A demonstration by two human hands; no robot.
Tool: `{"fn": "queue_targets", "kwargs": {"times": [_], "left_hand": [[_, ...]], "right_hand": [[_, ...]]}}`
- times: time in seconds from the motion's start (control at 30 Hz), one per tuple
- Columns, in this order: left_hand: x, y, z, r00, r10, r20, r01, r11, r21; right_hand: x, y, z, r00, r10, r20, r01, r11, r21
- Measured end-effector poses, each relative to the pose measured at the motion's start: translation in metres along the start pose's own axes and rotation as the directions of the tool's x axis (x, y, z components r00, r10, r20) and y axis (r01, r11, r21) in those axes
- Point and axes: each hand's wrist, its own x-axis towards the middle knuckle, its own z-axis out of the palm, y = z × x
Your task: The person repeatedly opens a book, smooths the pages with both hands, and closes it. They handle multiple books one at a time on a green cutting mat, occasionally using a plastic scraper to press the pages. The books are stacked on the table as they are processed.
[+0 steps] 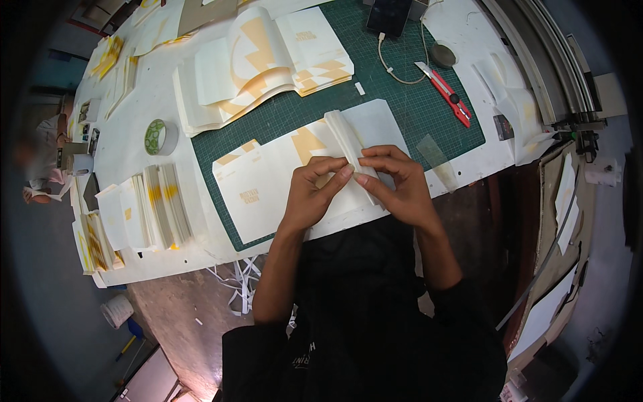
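A white paper sheet (264,197) with pale orange print lies flat on the green cutting mat (462,134), close to the table's front edge. A narrow, raised paper fold (339,130) stands along its right part. My left hand (315,191) pinches this fold from the left, thumb and fingertips together. From the other side my right hand (400,182) grips the same fold, its thumb near the left thumb. To the right of the fold, a plain pale panel (383,124) extends under my right hand.
Behind is a stack of printed sheets (201,110), the top ones curling. A red utility knife (445,94) with its blade showing lies to the right, near a cabled dark device (388,17). At left are a tape roll (170,138) and folded paper bundles (154,208).
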Motion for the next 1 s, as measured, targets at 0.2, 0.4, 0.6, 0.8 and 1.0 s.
{"fn": "queue_targets", "kwargs": {"times": [0.2,0.4,0.6,0.8,1.0], "left_hand": [[0.001,-0.001,0.001,1.000,-0.012,-0.024,0.011,0.998,-0.055],[0.001,-0.002,0.001,1.000,-0.013,-0.025,0.012,0.998,-0.054],[0.000,-0.002,0.000,1.000,-0.010,-0.019,0.009,0.998,-0.068],[0.001,-0.002,0.001,0.999,-0.023,-0.026,0.022,0.997,-0.069],[0.000,0.000,0.001,1.000,0.000,-0.029,-0.001,0.998,-0.065]], "right_hand": [[-0.003,-0.011,-0.002,0.996,-0.049,0.072,0.056,0.993,-0.100],[-0.004,-0.010,0.000,0.997,-0.052,0.062,0.057,0.995,-0.080],[-0.003,-0.010,0.004,0.993,-0.114,0.010,0.115,0.985,-0.130],[-0.003,-0.011,0.004,0.993,-0.117,0.008,0.117,0.982,-0.146],[-0.003,-0.010,0.001,0.993,-0.098,0.063,0.105,0.987,-0.119]]}}
